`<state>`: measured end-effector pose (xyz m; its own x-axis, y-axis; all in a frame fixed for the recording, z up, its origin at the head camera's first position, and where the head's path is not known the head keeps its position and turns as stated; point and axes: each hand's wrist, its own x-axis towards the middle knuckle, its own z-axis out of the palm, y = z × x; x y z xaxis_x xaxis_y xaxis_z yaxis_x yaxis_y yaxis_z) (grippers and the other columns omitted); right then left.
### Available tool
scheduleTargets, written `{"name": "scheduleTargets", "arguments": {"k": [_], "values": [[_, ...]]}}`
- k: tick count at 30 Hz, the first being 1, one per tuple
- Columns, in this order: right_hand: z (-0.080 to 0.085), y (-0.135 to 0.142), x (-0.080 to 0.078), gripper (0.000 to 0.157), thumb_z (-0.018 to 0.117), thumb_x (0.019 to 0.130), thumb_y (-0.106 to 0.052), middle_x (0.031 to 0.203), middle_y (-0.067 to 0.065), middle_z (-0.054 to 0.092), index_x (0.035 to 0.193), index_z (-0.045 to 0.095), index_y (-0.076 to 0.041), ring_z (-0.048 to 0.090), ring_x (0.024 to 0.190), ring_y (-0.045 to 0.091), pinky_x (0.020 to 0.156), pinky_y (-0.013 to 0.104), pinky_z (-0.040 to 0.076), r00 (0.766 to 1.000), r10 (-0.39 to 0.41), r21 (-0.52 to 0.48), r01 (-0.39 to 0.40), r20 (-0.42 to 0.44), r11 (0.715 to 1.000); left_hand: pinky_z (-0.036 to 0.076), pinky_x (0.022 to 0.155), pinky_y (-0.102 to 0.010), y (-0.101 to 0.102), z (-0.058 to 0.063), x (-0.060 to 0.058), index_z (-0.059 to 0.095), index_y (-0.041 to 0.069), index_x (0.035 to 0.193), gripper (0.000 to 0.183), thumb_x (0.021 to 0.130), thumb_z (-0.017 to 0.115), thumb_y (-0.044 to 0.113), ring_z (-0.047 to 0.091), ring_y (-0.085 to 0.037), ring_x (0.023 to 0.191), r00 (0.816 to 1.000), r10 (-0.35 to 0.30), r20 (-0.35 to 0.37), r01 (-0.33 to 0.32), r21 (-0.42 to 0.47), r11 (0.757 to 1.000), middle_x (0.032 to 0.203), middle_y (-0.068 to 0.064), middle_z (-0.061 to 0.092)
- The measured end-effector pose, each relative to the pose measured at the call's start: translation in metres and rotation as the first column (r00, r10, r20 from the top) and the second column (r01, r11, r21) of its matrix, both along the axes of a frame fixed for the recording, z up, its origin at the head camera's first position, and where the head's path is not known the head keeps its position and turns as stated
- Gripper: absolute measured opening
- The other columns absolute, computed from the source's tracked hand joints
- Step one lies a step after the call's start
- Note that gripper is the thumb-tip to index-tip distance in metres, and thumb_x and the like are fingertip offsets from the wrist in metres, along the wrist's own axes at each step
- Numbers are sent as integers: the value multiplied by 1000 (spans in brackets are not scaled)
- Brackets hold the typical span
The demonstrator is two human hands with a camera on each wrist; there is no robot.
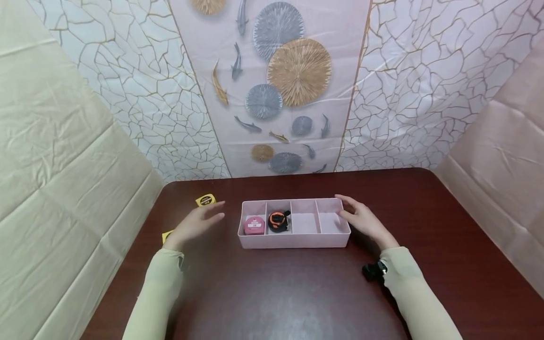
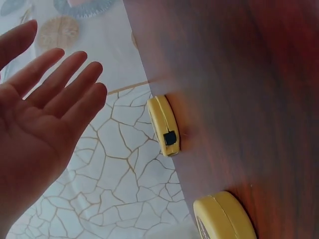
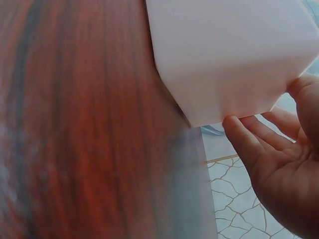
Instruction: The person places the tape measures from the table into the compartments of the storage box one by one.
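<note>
Left hand point(image 1: 193, 226) spread loose with nothing in it, held near two yellow tape measures, one just past the fingers point(image 1: 206, 200), the other point(image 1: 166, 235) partly hidden behind the wrist. Right hand point(image 1: 365, 219) grips the right end of a pale divided tray point(image 1: 293, 242) on the dark tabletop point(image 1: 293, 293); leftmost compartment carries a pink tape measure point(image 1: 254, 225), the next an orange-and-black one point(image 1: 278, 222).

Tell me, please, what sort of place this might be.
Probably a makeshift tabletop workspace or filming booth: creased beige sheets and a patterned cloth hang around a dark, wood-grained table, on which a divided tray stands.
</note>
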<state>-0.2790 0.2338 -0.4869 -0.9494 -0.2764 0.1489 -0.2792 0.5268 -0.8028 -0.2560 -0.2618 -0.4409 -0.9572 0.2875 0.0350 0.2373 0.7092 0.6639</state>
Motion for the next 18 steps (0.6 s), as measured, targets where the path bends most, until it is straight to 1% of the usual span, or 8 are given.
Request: {"name": "scheduleTargets", "arguments": {"k": [3, 8, 12, 15, 18], "values": [[-1, 1, 1, 53, 58, 100, -8, 147, 28, 47, 151, 43, -3, 52, 129, 45, 102, 57, 44, 1000, 0, 5, 0, -3, 1000, 40, 110, -54, -3, 0, -3, 53, 12, 147, 57, 101, 60, 43, 52, -31, 134, 999, 40, -14, -39, 22, 999, 147, -9, 55], [-2, 1, 0, 52, 59, 100, -9, 147, 27, 47, 150, 44, -3, 51, 129, 44, 103, 57, 44, 1000, -4, 5, 4, -12, 1000, 46, 104, -54, -5, 0, -10, 53, 3, 144, 49, 103, 59, 30, 61, -38, 122, 995, 79, -55, -76, 66, 995, 142, -20, 56], [-1, 1, 0, 52, 59, 100, -7, 148, 27, 47, 150, 45, -1, 50, 131, 44, 105, 57, 42, 1000, -8, -14, 8, -9, 1000, 44, 105, -55, -7, -1, -14, 54, 1, 143, 48, 103, 59, 26, 61, -40, 120, 989, 131, -71, -127, 61, 990, 141, -23, 57], [-1, 1, -1, 52, 58, 99, -6, 147, 27, 48, 149, 45, -1, 49, 132, 43, 106, 57, 40, 1000, -18, -17, 18, -9, 1000, 44, 105, -54, -9, -3, -19, 52, 0, 144, 49, 103, 60, 26, 60, -40, 120, 978, 189, -92, -183, 68, 981, 140, -24, 57], [-2, 0, -1, 52, 59, 99, -7, 146, 27, 49, 149, 46, -2, 49, 131, 43, 106, 58, 40, 1000, -29, -14, 29, -7, 999, 45, 102, -54, -12, -7, -25, 49, 0, 146, 51, 102, 60, 23, 57, -41, 123, 959, 249, -132, -238, 90, 967, 142, -24, 55]]}}
